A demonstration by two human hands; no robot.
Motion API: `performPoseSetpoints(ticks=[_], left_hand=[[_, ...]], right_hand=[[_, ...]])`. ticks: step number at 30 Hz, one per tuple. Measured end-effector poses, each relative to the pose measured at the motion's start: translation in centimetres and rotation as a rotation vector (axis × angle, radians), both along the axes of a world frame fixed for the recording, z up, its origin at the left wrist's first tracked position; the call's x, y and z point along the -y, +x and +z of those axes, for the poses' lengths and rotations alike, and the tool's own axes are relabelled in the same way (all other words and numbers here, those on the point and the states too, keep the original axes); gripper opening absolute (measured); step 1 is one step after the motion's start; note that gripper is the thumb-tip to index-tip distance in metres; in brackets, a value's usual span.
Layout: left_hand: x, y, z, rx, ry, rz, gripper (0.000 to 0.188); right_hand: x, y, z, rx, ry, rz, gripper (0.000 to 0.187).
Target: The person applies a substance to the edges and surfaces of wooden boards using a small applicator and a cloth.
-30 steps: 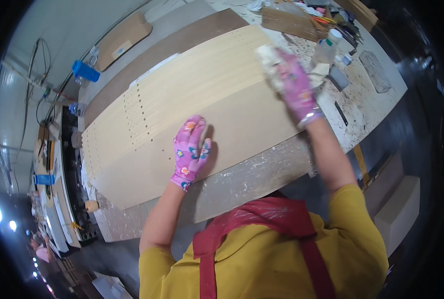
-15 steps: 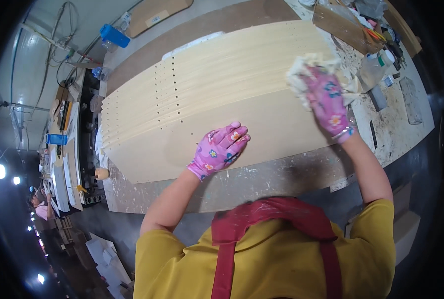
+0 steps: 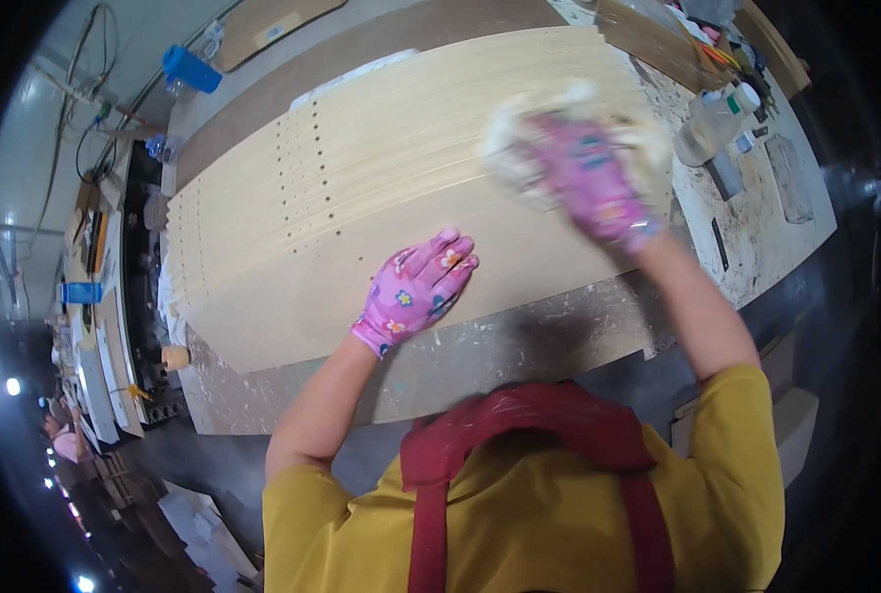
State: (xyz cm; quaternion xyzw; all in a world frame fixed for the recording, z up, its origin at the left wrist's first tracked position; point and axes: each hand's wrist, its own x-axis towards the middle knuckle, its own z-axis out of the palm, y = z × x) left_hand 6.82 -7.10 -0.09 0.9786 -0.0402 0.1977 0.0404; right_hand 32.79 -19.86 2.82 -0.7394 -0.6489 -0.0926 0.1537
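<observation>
A fan of overlapping pale boards (image 3: pixel 401 128) lies on the worktable, several of them drilled with rows of small holes. On the nearest board (image 3: pixel 262 306) my left hand (image 3: pixel 418 287) rests flat in a pink flowered glove, fingers stretched out, holding nothing. My right hand (image 3: pixel 590 178), gloved alike and smeared by motion, presses a crumpled cream cloth (image 3: pixel 507 148) onto the boards right of the middle. The cloth spreads out around the fingers and hides the fingertips.
Beyond the boards' right end stand a translucent bottle (image 3: pixel 712 128), a grey block (image 3: pixel 725 176) and a clear plastic container (image 3: pixel 788 178). A cardboard box (image 3: pixel 658 44) with tools sits far right. A blue-topped bottle (image 3: pixel 191 69) stands far left. Another person (image 3: pixel 68 440) is distant at left.
My right hand has swept leftward over the boards with the cloth. My left hand stays flat on the nearest board. The whole view has shifted slightly.
</observation>
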Motion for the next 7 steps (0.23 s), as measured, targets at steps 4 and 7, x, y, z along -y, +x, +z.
performPoseSetpoints(ticks=[4, 7], left_hand=[[0.1, 0.9, 0.2, 0.116, -0.06, -0.084, 0.025], [0.1, 0.6, -0.3, 0.086, -0.061, -0.062, 0.026]], right_hand=[[5.6, 6.0, 0.1, 0.075, -0.013, -0.2, 0.049], [2.7, 2.4, -1.5, 0.16, 0.03, -0.306, 0.046]])
